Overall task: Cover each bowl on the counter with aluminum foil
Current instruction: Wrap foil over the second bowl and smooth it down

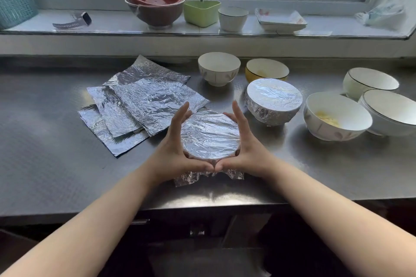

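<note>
I count one bowl (273, 100) fully wrapped on the right and five open ones beyond it; spare foil sheets (144, 105) lie left. My left hand (177, 150) and right hand (245, 148) cup the near foil-topped bowl (210, 135), fingers pressing its sides, thumbs meeting

A: The bowl between the hands (211, 164) is hidden under its foil cover (210, 135); its sides sit behind the palms.

B: And the far right?

A: The outermost white bowl (391, 112) is cut by the frame edge. The teal basket (13, 0) too, at left.

B: Inside the yellow bowl (266, 71)?

A: Possibly food; too small to tell.
</note>
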